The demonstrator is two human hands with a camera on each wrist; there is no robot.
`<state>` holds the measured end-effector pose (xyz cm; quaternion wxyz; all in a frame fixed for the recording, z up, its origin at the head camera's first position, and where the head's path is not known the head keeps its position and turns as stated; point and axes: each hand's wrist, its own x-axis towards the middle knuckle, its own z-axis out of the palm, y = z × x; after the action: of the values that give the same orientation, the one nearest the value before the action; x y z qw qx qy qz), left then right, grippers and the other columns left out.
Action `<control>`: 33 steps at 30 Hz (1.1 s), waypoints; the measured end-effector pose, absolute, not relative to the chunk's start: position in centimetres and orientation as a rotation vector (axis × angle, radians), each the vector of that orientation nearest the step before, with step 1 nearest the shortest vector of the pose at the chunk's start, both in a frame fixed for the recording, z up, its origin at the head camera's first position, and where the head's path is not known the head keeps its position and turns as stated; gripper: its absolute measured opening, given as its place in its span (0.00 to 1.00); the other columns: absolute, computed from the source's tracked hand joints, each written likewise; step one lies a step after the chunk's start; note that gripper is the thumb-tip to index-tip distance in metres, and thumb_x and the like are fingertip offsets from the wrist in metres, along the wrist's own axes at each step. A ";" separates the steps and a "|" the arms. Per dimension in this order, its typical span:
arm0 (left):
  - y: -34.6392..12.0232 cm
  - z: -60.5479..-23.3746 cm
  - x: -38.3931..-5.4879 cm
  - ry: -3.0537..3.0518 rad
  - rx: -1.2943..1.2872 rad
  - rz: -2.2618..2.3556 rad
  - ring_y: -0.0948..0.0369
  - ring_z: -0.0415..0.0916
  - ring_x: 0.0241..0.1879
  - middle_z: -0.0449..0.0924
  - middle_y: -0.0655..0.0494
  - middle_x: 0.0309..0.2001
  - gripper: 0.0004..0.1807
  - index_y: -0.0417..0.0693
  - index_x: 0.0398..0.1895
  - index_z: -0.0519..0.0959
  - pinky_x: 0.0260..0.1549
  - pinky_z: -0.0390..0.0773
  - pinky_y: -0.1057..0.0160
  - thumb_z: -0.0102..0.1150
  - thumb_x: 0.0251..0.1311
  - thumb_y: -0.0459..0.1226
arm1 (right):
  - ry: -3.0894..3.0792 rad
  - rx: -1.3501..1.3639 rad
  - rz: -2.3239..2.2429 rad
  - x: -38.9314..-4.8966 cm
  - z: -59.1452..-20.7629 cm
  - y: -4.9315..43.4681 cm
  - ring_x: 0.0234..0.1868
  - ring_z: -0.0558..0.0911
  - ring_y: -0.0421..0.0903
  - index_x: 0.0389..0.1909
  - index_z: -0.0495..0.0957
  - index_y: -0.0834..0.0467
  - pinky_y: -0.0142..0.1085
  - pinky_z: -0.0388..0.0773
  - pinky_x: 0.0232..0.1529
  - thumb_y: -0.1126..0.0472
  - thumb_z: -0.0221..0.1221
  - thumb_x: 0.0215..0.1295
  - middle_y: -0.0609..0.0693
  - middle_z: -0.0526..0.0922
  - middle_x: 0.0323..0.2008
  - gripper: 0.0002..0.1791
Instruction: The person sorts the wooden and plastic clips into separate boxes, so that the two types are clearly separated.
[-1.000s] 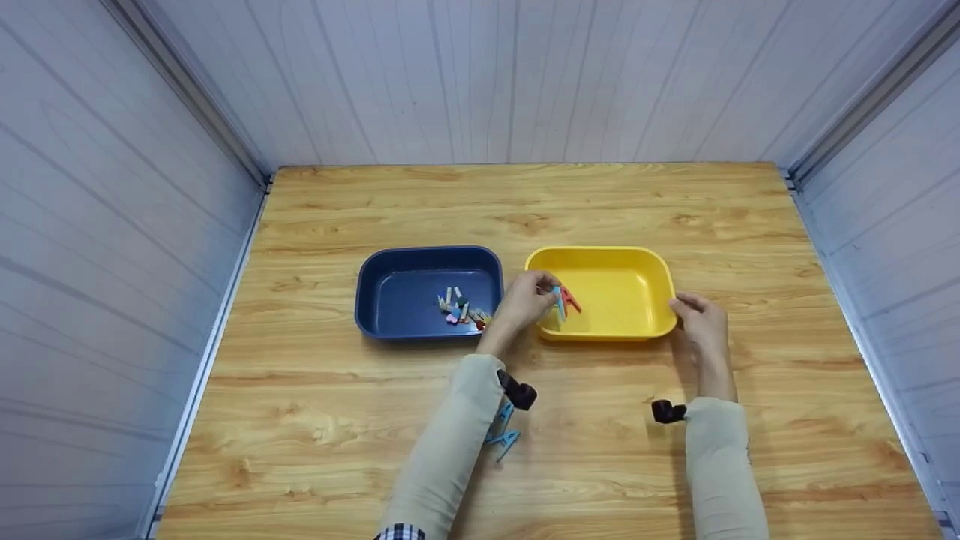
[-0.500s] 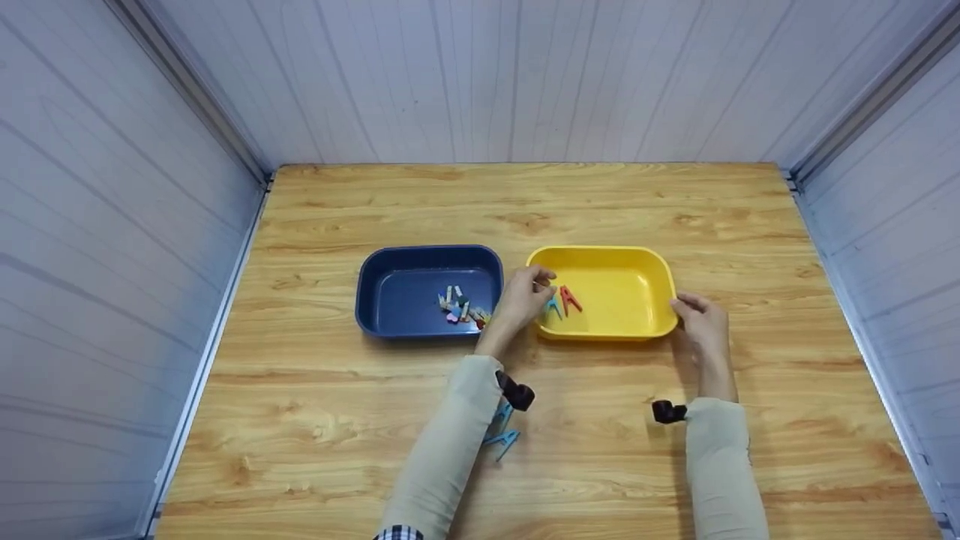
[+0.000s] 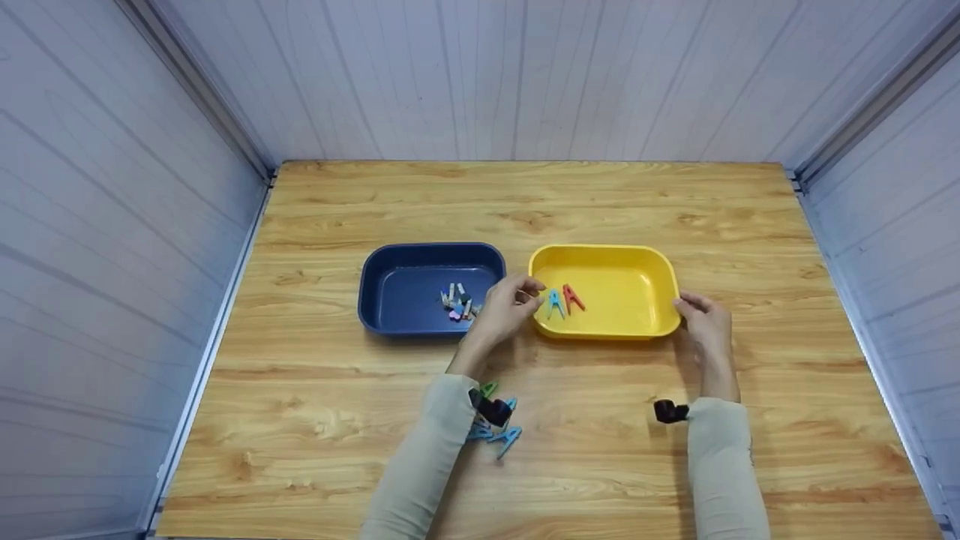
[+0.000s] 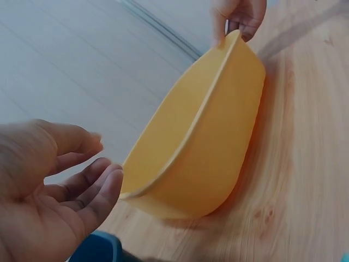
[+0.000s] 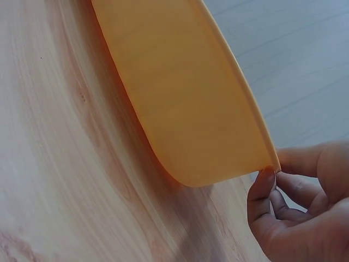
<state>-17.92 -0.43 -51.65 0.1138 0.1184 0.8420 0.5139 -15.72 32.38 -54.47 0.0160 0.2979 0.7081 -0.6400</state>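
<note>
My left hand (image 3: pixel 506 311) hovers at the left rim of the yellow tub (image 3: pixel 622 296), fingers loosely bent and nothing between them. Inside that tub, near its left end, a light blue clothespin (image 3: pixel 555 303) lies beside a red clothespin (image 3: pixel 573 298). At the opposite end my right hand (image 3: pixel 707 326) pinches the rim; in the right wrist view, the thumb and fingers (image 5: pixel 264 188) grip the tub's corner. The left wrist view shows the left fingertips close to the tub's near rim (image 4: pixel 188 136).
Left of the yellow tub stands a dark blue tub (image 3: pixel 405 296) with several small decorated clips (image 3: pixel 454 301) in it. On the wooden table (image 3: pixel 600 450), partly under the left forearm, lie several clothespins, among them a blue one (image 3: pixel 508 440) and a green one (image 3: pixel 488 388). Panel walls surround the table.
The left hand let go of the light blue clothespin, which dropped beside the red one, then drew back left and toward the body. The right hand stayed on the rim.
</note>
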 end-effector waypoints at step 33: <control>-3.7 -54.0 -12.7 2.414 0.394 1.412 0.61 0.74 0.41 0.77 0.53 0.42 0.12 0.43 0.49 0.78 0.44 0.75 0.63 0.58 0.63 0.35 | 2.250 0.909 -1.970 -15.8 -54.6 32.4 0.38 0.79 0.37 0.61 0.70 0.68 0.27 0.78 0.41 0.63 0.58 0.65 0.36 0.78 0.31 0.25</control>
<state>-12.73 -3.70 -53.98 0.1578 0.1377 0.8440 0.4938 -15.76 32.40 -54.58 0.0081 0.2907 0.7198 -0.6303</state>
